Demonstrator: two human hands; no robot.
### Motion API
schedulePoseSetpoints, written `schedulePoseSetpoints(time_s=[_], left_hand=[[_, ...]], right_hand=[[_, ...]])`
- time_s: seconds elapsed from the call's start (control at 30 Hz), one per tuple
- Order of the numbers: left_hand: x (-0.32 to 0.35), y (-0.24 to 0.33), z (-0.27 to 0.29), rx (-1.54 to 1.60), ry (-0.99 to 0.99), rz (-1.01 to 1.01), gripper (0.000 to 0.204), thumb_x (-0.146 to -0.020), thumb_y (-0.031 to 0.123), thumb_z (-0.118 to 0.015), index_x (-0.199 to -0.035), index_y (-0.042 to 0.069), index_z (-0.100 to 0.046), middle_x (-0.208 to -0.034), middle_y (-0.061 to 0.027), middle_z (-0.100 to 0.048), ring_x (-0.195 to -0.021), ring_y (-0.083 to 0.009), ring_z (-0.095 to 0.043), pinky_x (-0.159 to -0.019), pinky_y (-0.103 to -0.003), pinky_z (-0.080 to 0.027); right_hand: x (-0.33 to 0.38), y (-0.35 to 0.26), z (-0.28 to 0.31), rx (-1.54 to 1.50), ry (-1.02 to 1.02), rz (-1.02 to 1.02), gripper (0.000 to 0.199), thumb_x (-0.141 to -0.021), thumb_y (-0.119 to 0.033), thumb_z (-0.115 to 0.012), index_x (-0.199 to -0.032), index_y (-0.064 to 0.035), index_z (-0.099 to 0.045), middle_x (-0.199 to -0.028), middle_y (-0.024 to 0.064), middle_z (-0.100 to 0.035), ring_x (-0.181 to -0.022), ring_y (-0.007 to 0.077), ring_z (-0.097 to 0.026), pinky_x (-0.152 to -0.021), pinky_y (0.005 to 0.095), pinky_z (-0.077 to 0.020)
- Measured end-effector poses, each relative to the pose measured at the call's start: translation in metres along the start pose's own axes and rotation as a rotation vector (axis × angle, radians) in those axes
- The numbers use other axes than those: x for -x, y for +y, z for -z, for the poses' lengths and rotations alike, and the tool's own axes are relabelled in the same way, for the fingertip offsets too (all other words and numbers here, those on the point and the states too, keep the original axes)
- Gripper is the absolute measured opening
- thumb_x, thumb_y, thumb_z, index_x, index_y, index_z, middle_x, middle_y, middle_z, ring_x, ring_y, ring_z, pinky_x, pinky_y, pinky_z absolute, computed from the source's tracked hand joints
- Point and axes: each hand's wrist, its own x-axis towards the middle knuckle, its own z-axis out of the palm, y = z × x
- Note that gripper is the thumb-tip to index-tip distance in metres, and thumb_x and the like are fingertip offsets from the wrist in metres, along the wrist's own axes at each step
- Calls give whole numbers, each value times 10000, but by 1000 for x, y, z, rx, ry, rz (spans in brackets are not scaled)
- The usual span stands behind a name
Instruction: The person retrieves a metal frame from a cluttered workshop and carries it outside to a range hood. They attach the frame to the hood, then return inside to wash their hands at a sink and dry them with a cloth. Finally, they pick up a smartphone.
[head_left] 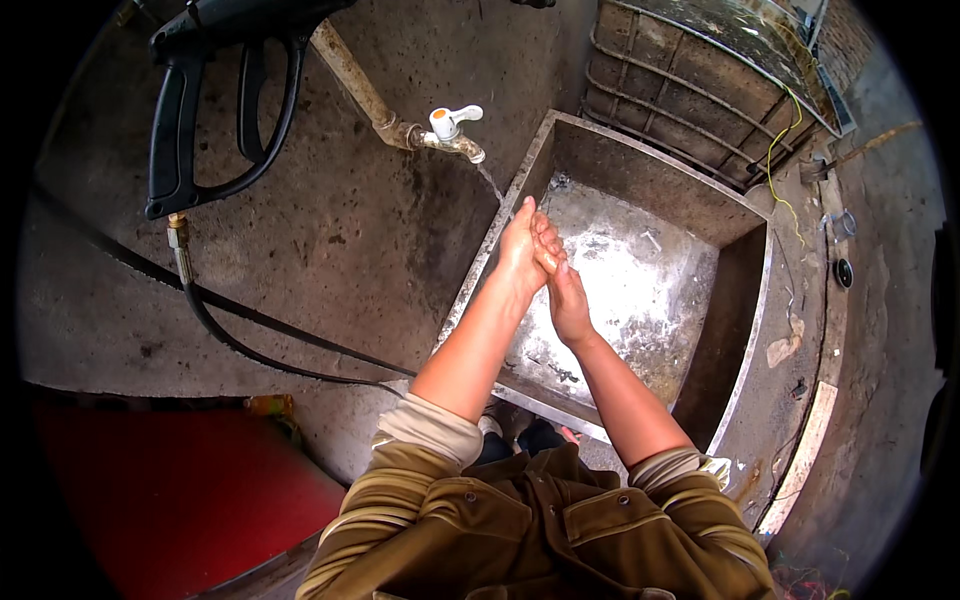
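Note:
My left hand [519, 245] and my right hand [569, 301] are pressed together over the left side of a metal sink [742, 198]. Their fingers are curled round each other, and the skin looks wet. Just beyond them, a wall tap [457, 143] with a white lever lets a thin stream of water [489, 181] fall towards the sink's left rim. Both sleeves are rolled up to the elbows. Part of the fingers is hidden where the hands overlap.
A black spray gun [178, 130] hangs at upper left, with a black hose [255, 363] running towards me. A red panel [190, 490] lies at lower left. Behind the sink stands a container in a rusty cage [680, 85]. A yellow cord [780, 150] and a wooden strip [800, 455] are at right.

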Motion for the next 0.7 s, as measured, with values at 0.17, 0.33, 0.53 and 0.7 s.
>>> schedulePoseSetpoints(time_s=[0.17, 0.33, 0.53, 0.7], left_hand=[[20, -45, -5, -407, 94, -585, 423, -948, 319, -458, -1264, 56, -358, -995, -48, -516, -835, -139, -523, -745, -278, -467], [43, -32, -16, -353, -82, -581, 494, -941, 204, -483, -1363, 41, -284, -1146, -88, -466, -998, -165, -504, -887, -300, -441], [32, -20, -14, -324, -21, -598, 274, -945, 218, -479, -1128, 15, -466, -837, -63, -511, -747, -146, -527, -694, -270, -466], [37, -7, -9, -129, -69, -399, 276, -957, 258, -450, -1049, 8, -519, -822, -60, -511, -742, -160, -521, -683, -286, -465]], right_hand=[[-6, -17, -8, -250, 11, -56, 617, -978, -437, -207, -1321, 44, -384, -1396, 122, -363, -1310, 223, -300, -1087, 329, -188], [-14, -33, -13, -279, -66, 72, 646, -973, -447, -160, -1352, 48, -329, -1461, 117, -253, -1351, 243, -234, -1112, 346, -141], [-4, -17, -14, -88, -47, 32, 649, -973, -438, -211, -1344, 85, -309, -1455, 138, -254, -1347, 253, -237, -1107, 363, -153], [-3, -15, -10, -228, -112, -1, 674, -964, -464, -231, -1376, 69, -244, -1461, 142, -239, -1356, 260, -213, -1112, 377, -131]])
